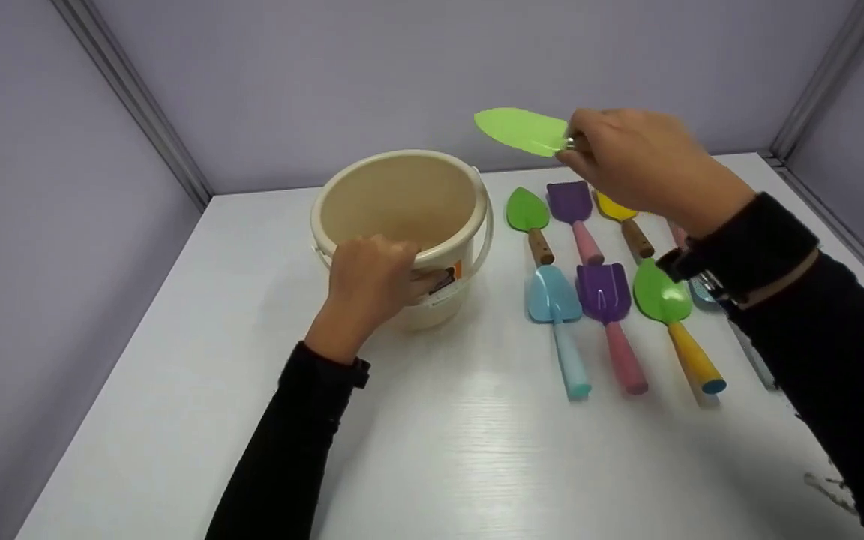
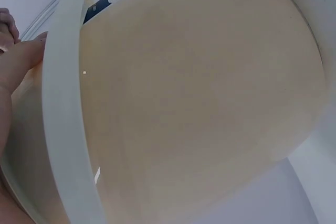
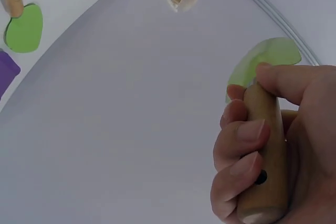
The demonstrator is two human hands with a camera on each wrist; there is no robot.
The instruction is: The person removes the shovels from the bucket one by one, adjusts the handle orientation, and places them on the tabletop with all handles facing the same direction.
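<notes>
Fingers of your right hand (image 1: 646, 169) are wrapped round the light-green trowel (image 1: 520, 131); your left hand (image 1: 368, 281) grips the bucket's (image 1: 402, 199) near rim.

White table (image 1: 432, 450) with faint wood grain, glossy — soft glare near middle. Pale lilac walls (image 1: 289, 75) enclose left, far, right sides. Grey metal posts (image 1: 132, 105) in both far corners; even, diffuse light.
</notes>
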